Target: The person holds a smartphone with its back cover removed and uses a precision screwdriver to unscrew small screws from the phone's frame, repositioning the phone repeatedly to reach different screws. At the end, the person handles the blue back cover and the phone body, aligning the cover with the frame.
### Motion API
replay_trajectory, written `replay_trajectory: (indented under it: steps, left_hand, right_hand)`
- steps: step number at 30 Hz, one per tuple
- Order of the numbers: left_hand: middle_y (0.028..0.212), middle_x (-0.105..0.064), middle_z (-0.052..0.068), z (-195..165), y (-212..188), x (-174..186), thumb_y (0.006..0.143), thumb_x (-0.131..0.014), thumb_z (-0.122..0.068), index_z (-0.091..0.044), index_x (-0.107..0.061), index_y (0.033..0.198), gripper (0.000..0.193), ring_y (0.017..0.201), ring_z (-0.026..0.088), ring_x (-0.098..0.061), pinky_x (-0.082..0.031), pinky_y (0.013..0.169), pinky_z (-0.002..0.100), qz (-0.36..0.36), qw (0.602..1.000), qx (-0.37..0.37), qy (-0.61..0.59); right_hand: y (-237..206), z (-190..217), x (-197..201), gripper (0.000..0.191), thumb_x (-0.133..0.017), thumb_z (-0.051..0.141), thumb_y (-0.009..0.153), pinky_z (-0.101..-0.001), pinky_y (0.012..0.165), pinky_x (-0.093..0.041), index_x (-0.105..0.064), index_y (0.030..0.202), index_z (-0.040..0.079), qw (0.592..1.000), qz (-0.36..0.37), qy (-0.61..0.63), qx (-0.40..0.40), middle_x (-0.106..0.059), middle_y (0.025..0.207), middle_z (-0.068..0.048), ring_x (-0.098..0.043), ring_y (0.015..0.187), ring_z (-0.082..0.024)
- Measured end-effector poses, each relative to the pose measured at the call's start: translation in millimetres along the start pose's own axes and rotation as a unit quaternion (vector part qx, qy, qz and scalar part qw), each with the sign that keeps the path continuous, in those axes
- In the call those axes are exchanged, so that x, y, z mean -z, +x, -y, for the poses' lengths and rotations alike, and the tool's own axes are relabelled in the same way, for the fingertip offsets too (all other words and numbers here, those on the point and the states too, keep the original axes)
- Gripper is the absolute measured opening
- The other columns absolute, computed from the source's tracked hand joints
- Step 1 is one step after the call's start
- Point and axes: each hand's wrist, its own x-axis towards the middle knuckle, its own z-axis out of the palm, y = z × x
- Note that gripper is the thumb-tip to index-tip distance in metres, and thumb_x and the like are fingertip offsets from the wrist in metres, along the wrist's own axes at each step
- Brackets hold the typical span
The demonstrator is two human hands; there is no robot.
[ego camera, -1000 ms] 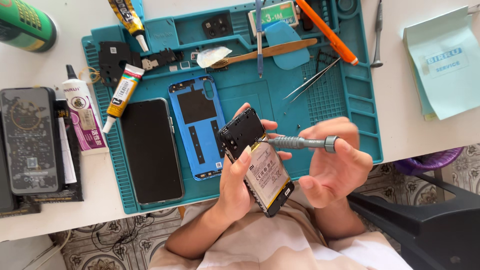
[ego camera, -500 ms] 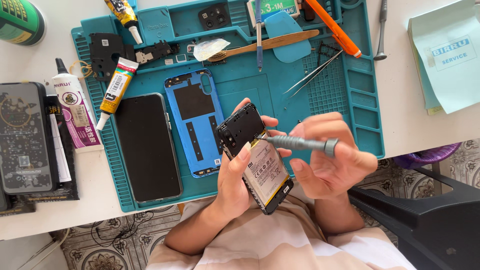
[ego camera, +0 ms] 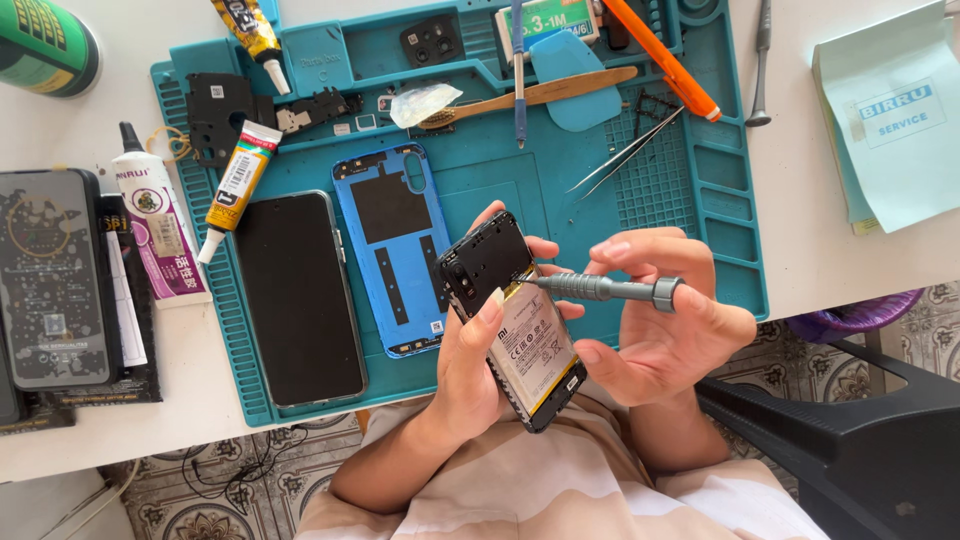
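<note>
The left hand (ego camera: 470,365) grasps an opened phone (ego camera: 510,320) while the right hand (ego camera: 660,320), at its 3 o'clock, pinches a grey screwdriver (ego camera: 600,289)

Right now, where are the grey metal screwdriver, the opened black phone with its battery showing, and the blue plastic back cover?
Grey metal screwdriver (ego camera: 600,288), head view, mid-handle.
Opened black phone (ego camera: 528,345), head view, exposed battery.
Blue plastic back cover (ego camera: 392,270), head view, centre panel.

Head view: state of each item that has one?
opened phone: back off, battery exposed, in left hand
screwdriver: in right hand, tip on phone
blue back cover: detached, inside up on mat
black screen panel: flat, dark
tweezers: lying unused
</note>
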Motion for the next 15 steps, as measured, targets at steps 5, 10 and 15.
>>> replay_trajectory:
  steps: [5,10,15]
  left_hand:
    - [0.143,-0.05,0.019,0.5,0.9,-0.3,0.102,-0.054,-0.037,-0.007,-0.012,0.169,0.085,0.123,0.029,-0.058,-0.056,0.101,0.046,0.002,1.0,0.0,0.001]
    - [0.142,-0.05,0.019,0.4,0.9,-0.1,0.102,-0.054,-0.036,-0.007,-0.012,0.169,0.084,0.122,0.029,-0.059,-0.055,0.1,0.045,0.001,1.0,0.001,-0.005]
    - [0.141,-0.051,0.019,1.3,0.8,0.3,0.102,-0.053,-0.035,-0.007,-0.013,0.169,0.082,0.119,0.029,-0.059,-0.055,0.1,0.045,-0.002,1.0,0.002,-0.006]
  right_hand:
    - [-2.1,0.0,0.0,0.076,-0.083,0.025,0.089,-0.0415,0.081,-0.062,-0.038,0.149,0.027,1.0,0.001,0.006,0.004,-0.062,0.12,-0.022,-0.066,0.098,-0.031]
    - [-0.2,-1.6,-0.3,0.073,-0.078,0.021,0.091,-0.044,0.082,-0.058,-0.033,0.148,0.026,0.999,0.03,0.012,0.03,-0.064,0.116,-0.025,-0.067,0.101,-0.035]
    - [-3.4,-0.6,-1.4,0.071,-0.082,0.022,0.087,-0.0378,0.069,-0.067,-0.037,0.141,0.028,1.0,-0.011,0.01,-0.006,-0.055,0.116,-0.03,-0.062,0.098,-0.039]
